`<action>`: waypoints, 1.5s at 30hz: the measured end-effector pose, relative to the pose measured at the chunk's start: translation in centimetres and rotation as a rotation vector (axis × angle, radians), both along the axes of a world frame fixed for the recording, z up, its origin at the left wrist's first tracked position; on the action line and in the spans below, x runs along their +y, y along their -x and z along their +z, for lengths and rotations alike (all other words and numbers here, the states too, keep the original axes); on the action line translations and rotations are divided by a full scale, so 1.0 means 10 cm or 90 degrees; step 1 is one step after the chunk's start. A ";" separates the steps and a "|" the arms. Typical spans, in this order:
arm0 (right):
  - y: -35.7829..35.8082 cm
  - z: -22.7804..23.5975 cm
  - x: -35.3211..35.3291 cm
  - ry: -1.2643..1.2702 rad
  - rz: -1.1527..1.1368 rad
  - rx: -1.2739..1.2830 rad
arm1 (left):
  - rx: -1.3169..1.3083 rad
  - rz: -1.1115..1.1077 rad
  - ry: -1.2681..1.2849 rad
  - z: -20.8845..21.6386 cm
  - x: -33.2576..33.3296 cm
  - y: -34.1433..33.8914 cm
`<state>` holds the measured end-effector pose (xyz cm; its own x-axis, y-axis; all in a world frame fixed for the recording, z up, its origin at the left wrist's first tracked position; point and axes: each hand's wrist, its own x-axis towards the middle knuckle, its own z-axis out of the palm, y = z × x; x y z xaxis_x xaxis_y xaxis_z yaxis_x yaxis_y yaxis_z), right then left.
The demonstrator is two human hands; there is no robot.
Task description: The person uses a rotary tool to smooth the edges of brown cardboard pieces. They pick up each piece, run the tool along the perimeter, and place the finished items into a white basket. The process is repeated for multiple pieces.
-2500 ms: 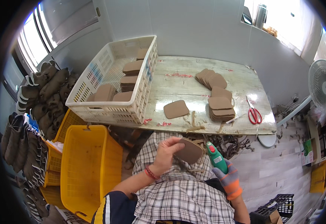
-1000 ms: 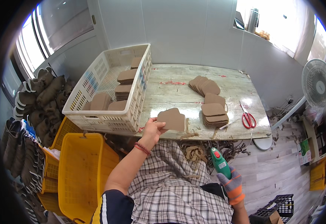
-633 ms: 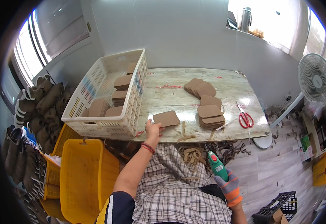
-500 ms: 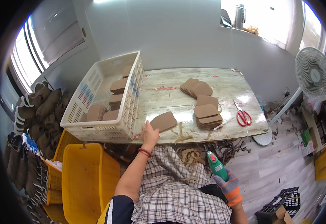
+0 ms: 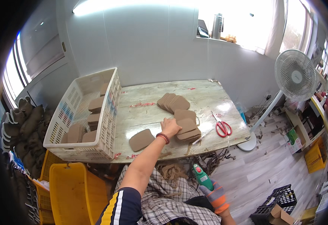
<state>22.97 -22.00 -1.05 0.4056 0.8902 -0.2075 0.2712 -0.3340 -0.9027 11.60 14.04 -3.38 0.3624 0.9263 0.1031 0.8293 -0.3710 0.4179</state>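
My left hand (image 5: pixel 170 127), with a red bead bracelet at its wrist, reaches across the table to a stack of brown rounded pads (image 5: pixel 188 132). Its curled fingers are closed at the left edge of the upper pad. A single brown pad (image 5: pixel 141 140) lies flat left of that forearm. In a grey and orange glove, my right hand (image 5: pixel 213 195) grips a green handheld power tool (image 5: pixel 202 177) with a red button, below the table's front edge. Behind the stack, more pads (image 5: pixel 173 102) are fanned out.
A white plastic crate (image 5: pixel 107 146) holding pads stands on the table's left. Red-handled scissors (image 5: pixel 223 128) lie at the right of the table (image 5: pixel 141 93). A yellow bin (image 5: pixel 68 191) sits at lower left. Brown offcuts (image 5: pixel 171 172) hang below the front edge; a fan (image 5: pixel 296 75) stands at right.
My left hand has left the single pad and moved right to the stack. My right hand still holds the power tool low. The whole view has shifted.
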 end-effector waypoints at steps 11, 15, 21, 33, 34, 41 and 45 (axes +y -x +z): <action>-0.01 0.06 0.24 -0.027 -0.077 0.100 | -0.742 -0.019 0.328 -0.07 -0.24 0.24; 0.04 0.17 0.39 -0.084 -0.079 0.077 | -1.195 -0.008 0.398 0.08 -0.77 0.29; 0.15 0.24 0.53 -0.129 -0.084 0.134 | -1.535 0.040 0.562 0.19 -1.16 0.23; 0.23 0.42 0.57 -0.155 -0.061 0.111 | -1.589 -0.068 0.683 0.16 -1.38 0.16; 0.22 0.41 0.58 -0.164 -0.064 0.114 | -1.565 -0.057 0.692 0.18 -1.41 0.15; 0.14 0.38 0.63 -0.218 -0.082 0.072 | -1.431 -0.067 0.712 0.12 -1.58 0.05; 0.15 0.59 0.63 -0.203 -0.105 0.083 | -1.359 -0.110 0.721 0.16 -1.71 0.06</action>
